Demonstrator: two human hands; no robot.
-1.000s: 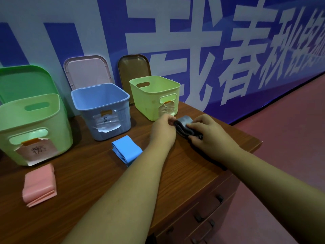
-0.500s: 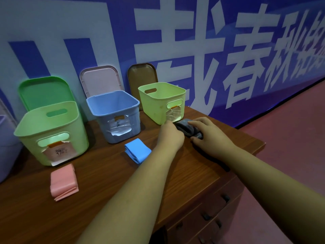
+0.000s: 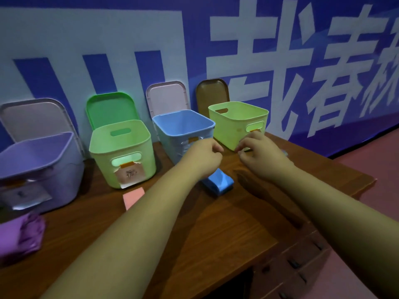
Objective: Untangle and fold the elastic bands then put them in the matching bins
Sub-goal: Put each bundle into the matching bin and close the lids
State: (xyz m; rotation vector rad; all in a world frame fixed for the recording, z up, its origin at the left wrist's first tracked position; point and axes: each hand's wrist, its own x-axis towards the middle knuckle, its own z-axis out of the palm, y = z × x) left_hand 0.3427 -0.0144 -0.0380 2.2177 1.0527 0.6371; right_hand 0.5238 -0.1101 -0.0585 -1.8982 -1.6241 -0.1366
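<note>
My left hand (image 3: 206, 155) and my right hand (image 3: 260, 155) hover side by side, a small gap between them, in front of the blue bin (image 3: 172, 134) and the right-hand yellow-green bin (image 3: 228, 128). Both have curled fingers. Nothing shows in the left hand or in the gap. A sliver of the grey band (image 3: 285, 152) peeks out behind the right hand, the rest hidden. A folded blue band (image 3: 221, 183) lies under my left wrist. A folded pink band (image 3: 132, 197) lies before the left green bin (image 3: 101, 167), and a purple band (image 3: 19, 234) before the purple bin (image 3: 64, 180).
Four open bins stand in a row along the wall, their lids (image 3: 110, 106) leaning upright behind them. The wooden table (image 3: 216, 234) ends close to my right arm, with drawers (image 3: 298, 264) below. A blue banner covers the wall.
Both hands have lifted off the grey band and moved apart, up toward the bins. The view has swung left, bringing the purple bin and purple band into sight.
</note>
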